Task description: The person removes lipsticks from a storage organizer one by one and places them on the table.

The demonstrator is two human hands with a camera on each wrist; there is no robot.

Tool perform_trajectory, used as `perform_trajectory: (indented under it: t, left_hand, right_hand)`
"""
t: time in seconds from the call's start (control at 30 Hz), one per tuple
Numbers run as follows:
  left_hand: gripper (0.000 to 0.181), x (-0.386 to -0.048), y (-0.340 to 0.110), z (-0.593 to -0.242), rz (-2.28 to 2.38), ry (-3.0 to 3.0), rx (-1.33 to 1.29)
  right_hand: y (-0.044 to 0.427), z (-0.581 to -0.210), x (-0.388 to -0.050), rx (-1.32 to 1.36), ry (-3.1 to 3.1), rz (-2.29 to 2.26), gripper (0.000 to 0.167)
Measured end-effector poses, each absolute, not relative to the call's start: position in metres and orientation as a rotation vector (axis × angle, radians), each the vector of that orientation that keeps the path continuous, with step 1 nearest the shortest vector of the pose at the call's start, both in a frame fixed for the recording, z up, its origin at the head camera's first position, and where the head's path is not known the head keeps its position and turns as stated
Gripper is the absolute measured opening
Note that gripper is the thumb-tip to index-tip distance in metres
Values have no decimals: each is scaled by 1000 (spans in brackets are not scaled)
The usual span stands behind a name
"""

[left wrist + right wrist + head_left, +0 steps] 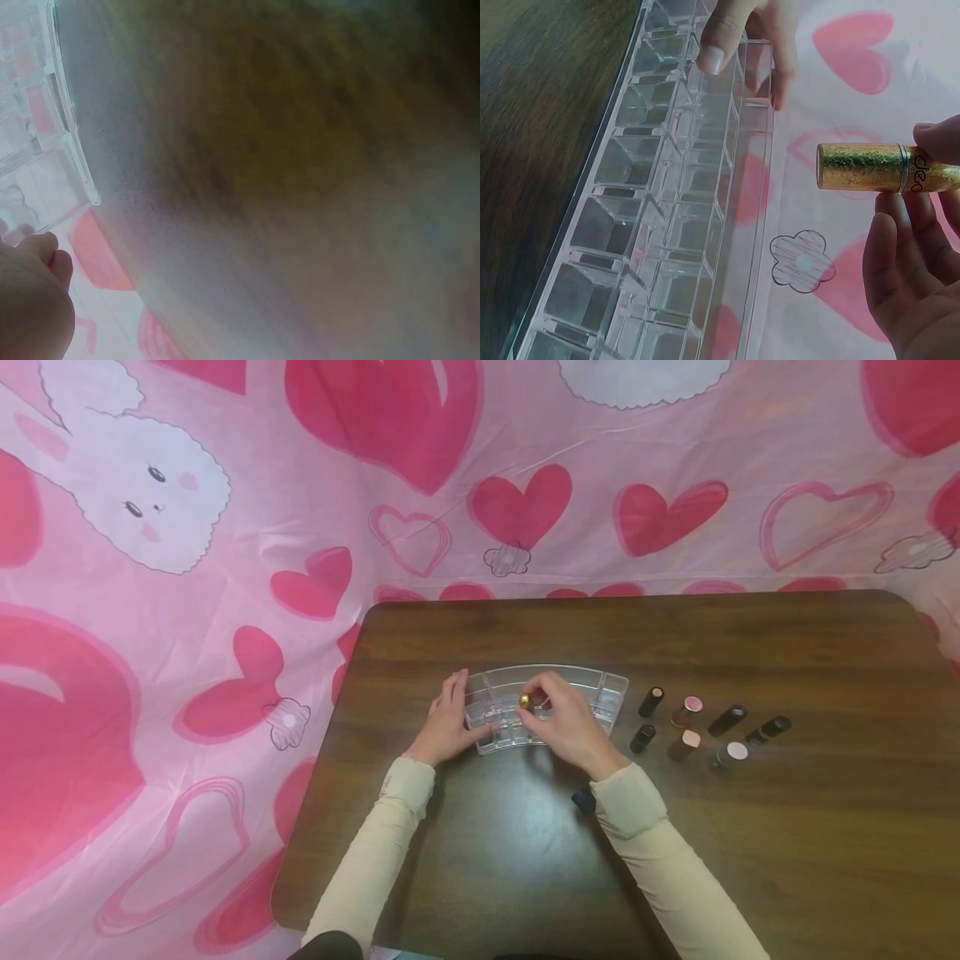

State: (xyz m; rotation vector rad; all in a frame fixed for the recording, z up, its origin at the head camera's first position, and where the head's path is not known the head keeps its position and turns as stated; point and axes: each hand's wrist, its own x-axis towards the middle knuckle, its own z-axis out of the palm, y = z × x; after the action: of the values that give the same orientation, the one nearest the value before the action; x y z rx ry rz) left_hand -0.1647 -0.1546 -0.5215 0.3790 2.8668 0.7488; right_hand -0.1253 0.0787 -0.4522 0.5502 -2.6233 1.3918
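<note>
A clear acrylic organizer (612,700) with a curved shape and stepped rows of compartments stands on the table. My left hand (447,720) holds its left end, the thumb over the front part and the fingers along the side. With thumb and fingertips, my right hand (568,725) pinches a gold lipstick tube (859,167) above the organizer. Dark lettering shows on the tube near the thumb. The compartments (611,225) seen in the right wrist view hold nothing. The left wrist view catches only the organizer's edge and part of a hand (34,292).
Several lipsticks stand right of the organizer, among them a black one (652,702), a pink-topped one (692,707) and a white-topped one (731,755). A small black object (583,802) lies beside the right sleeve. Behind the brown table (480,877) hangs a pink heart-print cloth (420,585).
</note>
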Motion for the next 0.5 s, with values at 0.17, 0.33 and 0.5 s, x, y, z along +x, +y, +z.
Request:
perform_trajectory:
  t: [0.17,0.33,0.5]
  left_hand:
    - [112,-163,-155,-521,752,2861,368]
    - [112,-163,-155,-522,750,2866,372]
    - [112,-164,-155,-522,749,2870,372]
  right_hand:
    - [82,-452,-123,527,-2630,1388,27]
    - [87,-451,-120,509,-2627,1379,26]
    - [92,-450,-119,501,-2606,1373,27]
